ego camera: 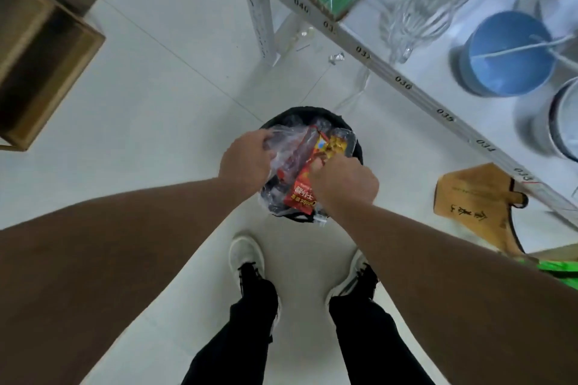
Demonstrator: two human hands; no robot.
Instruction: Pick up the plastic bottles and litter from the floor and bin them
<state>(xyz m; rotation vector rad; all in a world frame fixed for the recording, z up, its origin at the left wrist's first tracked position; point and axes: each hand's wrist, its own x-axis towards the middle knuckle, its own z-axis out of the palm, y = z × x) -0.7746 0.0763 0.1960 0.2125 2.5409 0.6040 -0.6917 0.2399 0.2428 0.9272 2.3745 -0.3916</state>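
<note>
Left hand (245, 159) is closed on a clear plastic bottle (283, 147), fingers curled over its far end. Right hand (344, 183) is clamped on a red snack packet (305, 187), thumb pressed on its upper face. We take the bin (312, 112) as landmark. Both hands sit directly over the bin mouth, touching the litter that fills it. The bottle lies tilted across the top of the bin, left of the packet and partly under it. The packet lies diagonally over the near right part of the bin, printed side up, its yellow end (339, 142) toward the far rim. Clear plastic fills the bin to the rim; how many bottles are in there, we cannot tell.

Just beyond the bin, on the floor (156, 87) under the shelf (406, 84), we note 1 more clear bottle (356, 87) and a small clear scrap (336, 57) farther off. Right of the bin, a brown paper bag (472, 194) rests on the floor beside the shelf edge. On the shelf, far right of the bin: a blue bowl (506, 66) and clear glassware (419, 19). Far left of the bin: a wooden box (40, 72). Near side of the bin: our 2 shoes (244, 255), toes close to its base.
</note>
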